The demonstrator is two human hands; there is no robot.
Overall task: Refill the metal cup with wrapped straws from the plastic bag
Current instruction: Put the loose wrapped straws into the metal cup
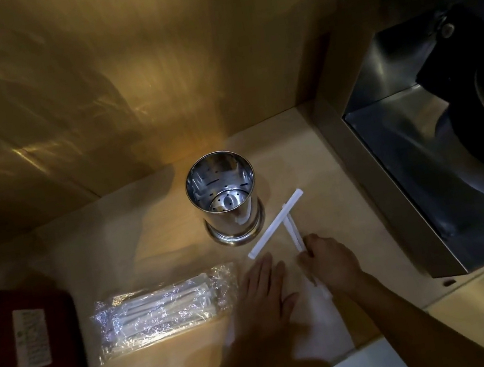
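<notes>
The shiny metal cup (224, 194) stands upright on the wooden counter, with perforated walls and no straws inside. A clear plastic bag (163, 310) holding several wrapped straws lies flat to its lower left. One white wrapped straw (274, 225) lies loose, diagonal, just right of the cup's base. My right hand (328, 260) is closed around a few wrapped straws (293, 232) that stick up toward the cup. My left hand (262, 296) rests flat, fingers spread, beside the bag's right end, on some white paper.
A white sheet or wrapper (319, 328) lies under my hands. A dark red object with a white label (30, 337) sits at the left edge. A steel bin with dark equipment (442, 154) borders the counter on the right. A wooden wall (118, 75) rises behind.
</notes>
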